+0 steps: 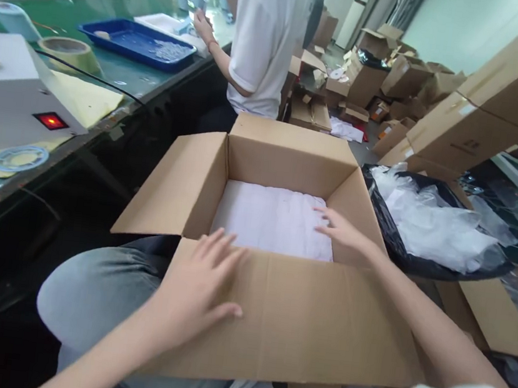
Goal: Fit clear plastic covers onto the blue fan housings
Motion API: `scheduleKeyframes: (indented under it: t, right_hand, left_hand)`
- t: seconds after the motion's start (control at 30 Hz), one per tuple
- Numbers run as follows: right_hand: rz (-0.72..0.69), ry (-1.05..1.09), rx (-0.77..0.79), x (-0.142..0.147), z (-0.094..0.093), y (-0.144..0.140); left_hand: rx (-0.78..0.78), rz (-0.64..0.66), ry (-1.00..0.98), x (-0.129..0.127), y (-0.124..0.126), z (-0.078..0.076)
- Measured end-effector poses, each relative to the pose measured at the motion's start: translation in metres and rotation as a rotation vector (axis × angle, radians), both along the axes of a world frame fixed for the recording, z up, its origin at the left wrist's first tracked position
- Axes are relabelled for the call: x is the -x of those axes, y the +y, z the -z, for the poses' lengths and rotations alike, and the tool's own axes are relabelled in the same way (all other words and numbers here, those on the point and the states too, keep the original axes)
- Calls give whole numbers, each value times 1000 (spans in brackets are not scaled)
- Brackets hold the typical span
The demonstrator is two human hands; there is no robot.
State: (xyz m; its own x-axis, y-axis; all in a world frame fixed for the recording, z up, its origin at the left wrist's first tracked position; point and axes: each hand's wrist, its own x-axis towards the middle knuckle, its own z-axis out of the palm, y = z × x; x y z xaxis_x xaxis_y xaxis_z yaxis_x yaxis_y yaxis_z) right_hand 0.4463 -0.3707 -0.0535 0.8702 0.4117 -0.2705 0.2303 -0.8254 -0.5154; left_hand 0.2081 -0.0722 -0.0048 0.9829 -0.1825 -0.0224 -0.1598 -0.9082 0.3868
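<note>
Open carton [286, 159] sat on the lap, flaps out. White bagged stack [270, 217] lay on its floor, long axis approx 9-to-3 o'clock. R hand [342, 229] was nearer: reached over the 3 o'clock wall, grip open, fingers flat, tips touching the stack's right end, holding nothing. L hand [198, 281] lay splayed on the near flap [300, 319], 6 o'clock of the stack, grip open, nothing held. Stack was approx 12 o'clock from L hand.

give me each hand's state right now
Left hand: open, fingers spread, flat on the near flap of the cardboard box, holding nothing.
Right hand: open, reaching into the box over the white packing, holding nothing.
</note>
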Motion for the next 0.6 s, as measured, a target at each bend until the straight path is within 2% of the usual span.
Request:
scheduleKeyframes:
  t: [0.07,0.13,0.2,0.3,0.37,0.47,0.53,0.6]
  right_hand:
    - [-95,133,117,-20,38,50]
    - [-119,231,244,-26,73,83]
    - [-133,305,340,-18,99,100]
    - [-164,363,406,10,124,109]
    - [-180,355,388,30,131,111]
    - [-197,337,237,43,126,115]
    - [-171,327,68,34,112,116]
    - [-93,287,-134,12,87,110]
  left_hand:
    - [-45,58,155,-22,-17,12]
    - [5,38,237,-31,-21,19]
    - [94,11,271,-30,-16,24]
    - [192,12,288,-24,-5,30]
    - [219,20,299,-22,-2,34]
    - [208,2,356,-24,-2,37]
    - [190,7,407,-26,-3,37]
    - [172,25,440,-27,-3,37]
